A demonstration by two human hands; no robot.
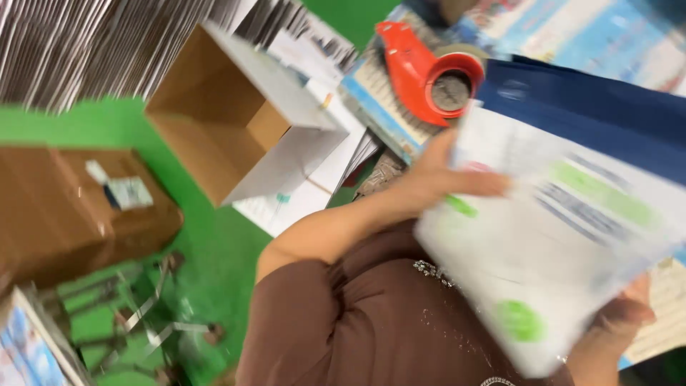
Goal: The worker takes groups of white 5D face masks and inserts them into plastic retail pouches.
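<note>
Over the green floor, blurred white package (550, 236) with green patches, apparently flat, gripped by left hand (436, 179) and right hand (618, 322).

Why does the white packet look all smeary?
Head view: the white packet between the left hand and right hand is streaked by motion blur; the red tape dispenser and open cardboard box look sharper; lighting is even and bright.

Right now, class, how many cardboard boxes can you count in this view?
2. An open box lies on its side at upper centre; a closed brown box sits at left. Others may be hidden.
</note>
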